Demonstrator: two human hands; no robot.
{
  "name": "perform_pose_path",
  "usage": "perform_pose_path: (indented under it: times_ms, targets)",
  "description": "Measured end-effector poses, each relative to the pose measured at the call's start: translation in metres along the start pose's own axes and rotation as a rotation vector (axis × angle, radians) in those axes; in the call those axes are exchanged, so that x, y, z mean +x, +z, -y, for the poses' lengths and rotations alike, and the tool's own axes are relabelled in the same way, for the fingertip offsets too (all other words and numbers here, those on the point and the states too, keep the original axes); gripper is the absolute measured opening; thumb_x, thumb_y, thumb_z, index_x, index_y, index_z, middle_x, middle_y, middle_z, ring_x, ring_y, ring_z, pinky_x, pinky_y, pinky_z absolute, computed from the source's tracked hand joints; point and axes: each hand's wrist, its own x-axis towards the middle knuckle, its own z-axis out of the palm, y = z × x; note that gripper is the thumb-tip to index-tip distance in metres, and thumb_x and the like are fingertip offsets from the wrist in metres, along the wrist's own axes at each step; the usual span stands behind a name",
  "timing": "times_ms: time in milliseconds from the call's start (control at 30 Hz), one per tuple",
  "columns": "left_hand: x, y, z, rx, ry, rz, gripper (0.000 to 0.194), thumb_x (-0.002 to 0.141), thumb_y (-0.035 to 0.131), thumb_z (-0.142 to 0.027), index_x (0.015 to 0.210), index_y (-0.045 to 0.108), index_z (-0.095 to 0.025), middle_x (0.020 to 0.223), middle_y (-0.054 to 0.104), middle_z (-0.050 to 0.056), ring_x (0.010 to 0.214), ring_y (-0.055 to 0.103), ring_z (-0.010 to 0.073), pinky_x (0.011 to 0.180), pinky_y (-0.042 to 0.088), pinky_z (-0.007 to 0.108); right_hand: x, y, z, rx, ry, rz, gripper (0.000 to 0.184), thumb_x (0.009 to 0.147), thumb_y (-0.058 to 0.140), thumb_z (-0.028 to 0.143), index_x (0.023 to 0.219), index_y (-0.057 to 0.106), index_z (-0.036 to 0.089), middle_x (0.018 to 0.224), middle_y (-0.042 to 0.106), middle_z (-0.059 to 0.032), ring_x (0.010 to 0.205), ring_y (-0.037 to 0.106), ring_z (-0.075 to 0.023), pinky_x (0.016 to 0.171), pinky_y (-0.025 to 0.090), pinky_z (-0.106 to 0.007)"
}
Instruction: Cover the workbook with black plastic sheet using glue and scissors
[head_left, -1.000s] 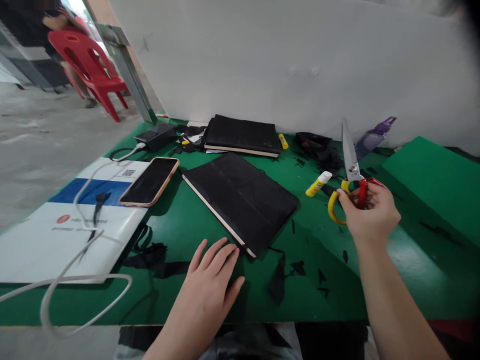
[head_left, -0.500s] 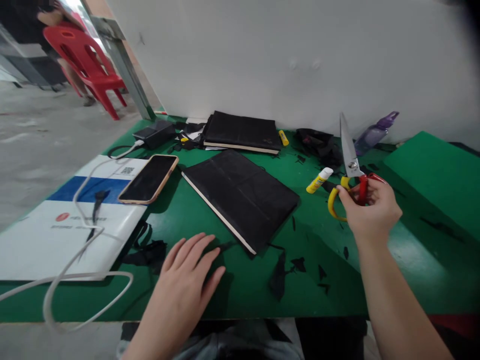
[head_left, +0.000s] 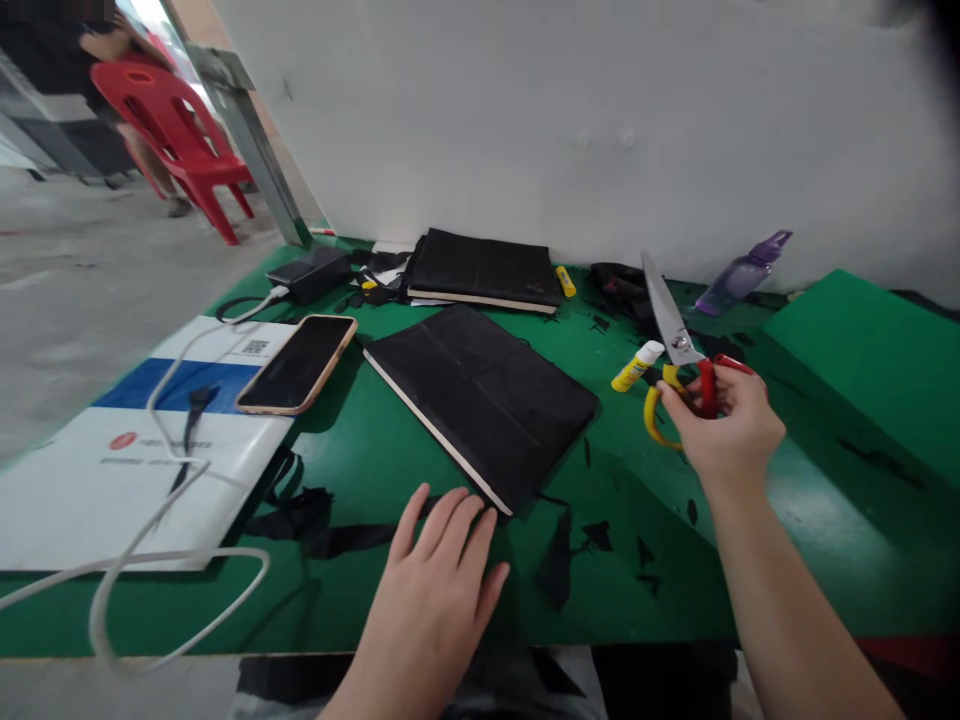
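Note:
My right hand [head_left: 727, 425] is closed round the red and yellow handles of a pair of scissors [head_left: 679, 350], blades closed and pointing up and left. My left hand [head_left: 442, 590] lies flat with fingers spread on the green table [head_left: 420, 440], its fingertips at the near corner of a black notebook [head_left: 480, 395] and on a black strip [head_left: 345, 538]. A yellow glue stick [head_left: 636, 367] lies just left of the scissors. Black scraps [head_left: 574, 550] are scattered between my hands.
A phone [head_left: 300, 362] rests on a white and blue sheet [head_left: 112, 460] with a white cable [head_left: 161, 420]. At the back lie a second black notebook [head_left: 484, 270], a charger [head_left: 311, 272], a purple bottle [head_left: 739, 275]. A green block [head_left: 862, 360] stands right. Far left is a red chair [head_left: 176, 140].
My left hand slid left and back, then returned right to the notebook's near corner. My right hand moved slightly left and the scissor blades tilted further left.

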Motion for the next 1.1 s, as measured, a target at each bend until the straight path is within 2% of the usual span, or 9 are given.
perform_pose_path:
  times_ms: [367,600,733,833,867,900,967,1033,1100]
  targets:
    - [0.006,0.012,-0.016,0.062,0.068,0.057,0.038,0.092,0.049,-0.035,0.119,0.06,-0.011,0.113,0.067,0.009,0.106,0.06,0.025,0.102,0.043,0.048,0.0,-0.001,0.001,-0.018,0.013,-0.025,0.046,0.062,0.076,0.047,0.097,0.062,0.019,0.079,0.064,-0.0023,0.061,0.058,-0.0165,0.064,0.053,-0.035]
    - [0.016,0.023,-0.033,0.049,0.125,0.033,0.039,0.093,0.049,-0.04,0.118,0.061,-0.013,0.118,0.067,0.006,0.113,0.058,0.0224,0.11,0.033,0.045,-0.001,0.002,-0.004,-0.015,0.003,-0.013,0.047,0.062,0.077,0.046,0.099,0.063,0.019,0.082,0.065,-0.0032,0.061,0.06,-0.0161,0.064,0.055,-0.035]
    - [0.022,0.023,-0.033,-0.019,0.171,0.083,0.043,0.095,0.044,-0.044,0.124,0.057,-0.015,0.128,0.063,0.006,0.122,0.052,0.0238,0.112,0.028,0.049,-0.001,0.002,-0.004,0.009,-0.022,0.007,0.048,0.063,0.077,0.044,0.101,0.063,0.019,0.082,0.066,-0.0031,0.063,0.061,-0.0164,0.063,0.055,-0.033]
    - [0.029,0.007,-0.014,-0.152,0.233,0.146,0.045,0.096,0.04,-0.046,0.131,0.05,-0.021,0.129,0.063,0.001,0.125,0.05,0.0207,0.114,0.026,0.048,-0.001,0.0,-0.003,0.009,-0.028,-0.003,0.047,0.064,0.077,0.044,0.101,0.063,0.019,0.08,0.067,-0.0025,0.061,0.06,-0.0161,0.063,0.055,-0.033]
    - [0.031,0.0,-0.004,-0.167,0.201,0.172,0.043,0.097,0.039,-0.044,0.132,0.049,-0.022,0.126,0.065,0.001,0.121,0.053,0.0194,0.114,0.025,0.048,0.0,0.0,-0.003,0.006,-0.03,-0.008,0.047,0.064,0.077,0.044,0.101,0.063,0.019,0.08,0.067,-0.0025,0.06,0.06,-0.0161,0.063,0.055,-0.033]
    - [0.033,-0.008,0.008,-0.136,0.11,0.144,0.041,0.097,0.038,-0.042,0.13,0.052,-0.021,0.12,0.067,0.001,0.117,0.056,0.0198,0.114,0.024,0.05,0.0,0.0,-0.003,0.005,-0.033,-0.013,0.047,0.064,0.077,0.044,0.101,0.063,0.019,0.08,0.067,-0.0025,0.06,0.06,-0.0163,0.063,0.055,-0.033]
    - [0.037,-0.02,0.034,0.021,-0.073,0.103,0.042,0.098,0.037,-0.04,0.128,0.053,-0.017,0.122,0.066,0.007,0.119,0.056,0.0233,0.114,0.021,0.054,0.0,-0.001,-0.002,0.014,-0.036,-0.018,0.047,0.064,0.077,0.044,0.102,0.063,0.019,0.08,0.067,-0.0028,0.061,0.061,-0.0171,0.063,0.055,-0.034]
    - [0.04,-0.025,0.058,0.176,-0.152,0.102,0.048,0.097,0.036,-0.038,0.134,0.048,-0.01,0.132,0.058,0.014,0.127,0.049,0.0293,0.109,0.029,0.054,0.001,0.0,-0.001,0.03,-0.036,-0.02,0.046,0.064,0.077,0.045,0.101,0.063,0.02,0.081,0.067,-0.0031,0.063,0.062,-0.018,0.063,0.055,-0.035]
    - [0.044,-0.023,0.076,0.285,-0.162,0.118,0.055,0.097,0.035,-0.038,0.139,0.041,-0.004,0.141,0.049,0.019,0.134,0.04,0.0331,0.107,0.032,0.054,0.0,0.0,-0.001,0.034,-0.029,-0.014,0.046,0.064,0.077,0.044,0.1,0.063,0.02,0.081,0.067,-0.0034,0.063,0.062,-0.0183,0.063,0.056,-0.035]
